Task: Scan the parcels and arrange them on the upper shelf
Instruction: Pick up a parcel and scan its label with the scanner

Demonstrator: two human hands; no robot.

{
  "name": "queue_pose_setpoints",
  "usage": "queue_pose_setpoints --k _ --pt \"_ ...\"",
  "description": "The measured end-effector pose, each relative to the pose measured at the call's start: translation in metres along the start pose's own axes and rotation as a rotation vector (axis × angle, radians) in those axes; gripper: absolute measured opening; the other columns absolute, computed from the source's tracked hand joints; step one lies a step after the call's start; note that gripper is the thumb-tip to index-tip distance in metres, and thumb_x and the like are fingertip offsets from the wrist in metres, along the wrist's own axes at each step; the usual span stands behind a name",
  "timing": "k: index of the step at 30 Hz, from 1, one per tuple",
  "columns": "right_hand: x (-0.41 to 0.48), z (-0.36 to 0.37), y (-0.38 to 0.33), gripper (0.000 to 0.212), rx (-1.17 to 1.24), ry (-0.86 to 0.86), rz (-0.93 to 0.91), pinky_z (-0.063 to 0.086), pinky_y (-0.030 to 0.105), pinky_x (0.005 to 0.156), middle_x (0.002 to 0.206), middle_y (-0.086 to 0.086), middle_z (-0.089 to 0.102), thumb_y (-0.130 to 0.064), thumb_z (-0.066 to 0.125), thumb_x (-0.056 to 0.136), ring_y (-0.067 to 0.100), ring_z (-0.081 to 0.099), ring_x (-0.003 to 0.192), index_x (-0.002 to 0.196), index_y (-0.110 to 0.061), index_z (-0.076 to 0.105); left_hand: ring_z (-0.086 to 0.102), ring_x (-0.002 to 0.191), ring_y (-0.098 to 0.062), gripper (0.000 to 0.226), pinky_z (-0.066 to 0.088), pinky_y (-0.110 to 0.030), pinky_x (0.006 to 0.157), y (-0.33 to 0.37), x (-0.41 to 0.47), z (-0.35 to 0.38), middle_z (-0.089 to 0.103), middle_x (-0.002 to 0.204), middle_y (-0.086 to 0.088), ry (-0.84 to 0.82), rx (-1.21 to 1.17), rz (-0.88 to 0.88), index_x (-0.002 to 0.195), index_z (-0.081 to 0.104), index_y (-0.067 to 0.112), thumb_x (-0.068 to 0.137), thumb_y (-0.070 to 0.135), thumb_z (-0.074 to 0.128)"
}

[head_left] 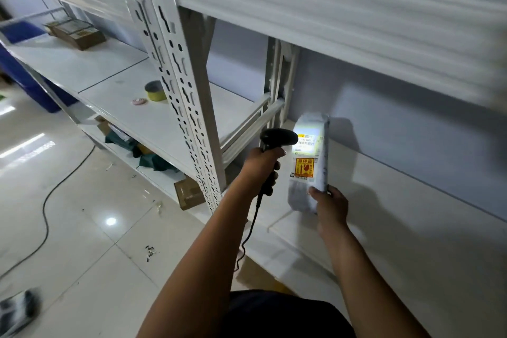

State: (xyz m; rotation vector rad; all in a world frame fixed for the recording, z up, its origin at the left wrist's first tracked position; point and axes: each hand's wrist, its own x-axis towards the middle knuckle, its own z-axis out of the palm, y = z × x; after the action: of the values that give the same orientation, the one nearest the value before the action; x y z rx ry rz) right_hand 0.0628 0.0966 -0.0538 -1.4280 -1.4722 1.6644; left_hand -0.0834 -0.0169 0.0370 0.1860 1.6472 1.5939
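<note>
A white metal rack (175, 68) stands before me, its slotted upright post climbing out of view. Behind it the wall (397, 129) is pale grey-blue. To my left the floor (90, 241) is glossy pale tile that mirrors bright lights. A black cable (45, 208) snakes across it, and small scraps (150, 251) lie scattered there.

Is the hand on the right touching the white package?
Touching. The head view shows the right hand holding the white plastic-wrapped parcel at its lower end, with the thumb pressed on the front face.
</note>
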Motion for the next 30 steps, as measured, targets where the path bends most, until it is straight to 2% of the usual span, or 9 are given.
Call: queue_pose_setpoints --k 7,12,15,30 --pt "-0.002 0.024 -0.003 0.031 -0.017 0.005 -0.020 0.049 0.031 0.073 0.097 0.006 0.073 -0.010 0.076 0.086 0.024 0.067 0.086 0.117 -0.006 0.073 0.043 0.045 -0.017 0.012 0.034 -0.026 0.049 0.008 0.001 -0.019 0.051 0.067 -0.004 0.015 0.003 0.022 0.094 0.059 0.007 0.094 0.018 0.064" --pt "-0.003 0.030 0.001 0.031 -0.007 0.027 -0.018 0.047 0.027 0.065 0.103 0.011 0.073 -0.009 0.076 0.087 0.024 0.066 0.087 0.117 -0.007 0.072 0.044 0.044 -0.018 0.011 0.036 -0.027 0.049 0.006 -0.002 -0.030 0.052 0.065 -0.004 0.004 -0.001 0.025 0.092 0.061 0.009 0.094 0.019 0.064" --pt "-0.003 0.031 0.005 0.032 0.001 0.043 -0.014 0.047 0.031 0.072 0.105 0.012 0.074 -0.010 0.077 0.086 0.027 0.067 0.090 0.117 -0.006 0.073 0.044 0.045 -0.018 0.010 0.036 -0.027 0.050 0.004 -0.004 -0.034 0.052 0.064 -0.004 0.014 -0.022 0.023 0.095 0.062 0.009 0.094 0.019 0.064" --pt "-0.010 0.032 0.012 0.029 -0.044 0.067 -0.049 0.050 0.034 0.078 0.100 0.008 0.072 -0.009 0.076 0.086 0.028 0.067 0.093 0.115 -0.007 0.073 0.043 0.046 -0.017 0.010 0.037 -0.026 0.048 0.003 -0.012 -0.043 0.051 0.065 -0.004 -0.016 -0.066 0.027 0.097 0.062 0.009 0.096 0.018 0.063"
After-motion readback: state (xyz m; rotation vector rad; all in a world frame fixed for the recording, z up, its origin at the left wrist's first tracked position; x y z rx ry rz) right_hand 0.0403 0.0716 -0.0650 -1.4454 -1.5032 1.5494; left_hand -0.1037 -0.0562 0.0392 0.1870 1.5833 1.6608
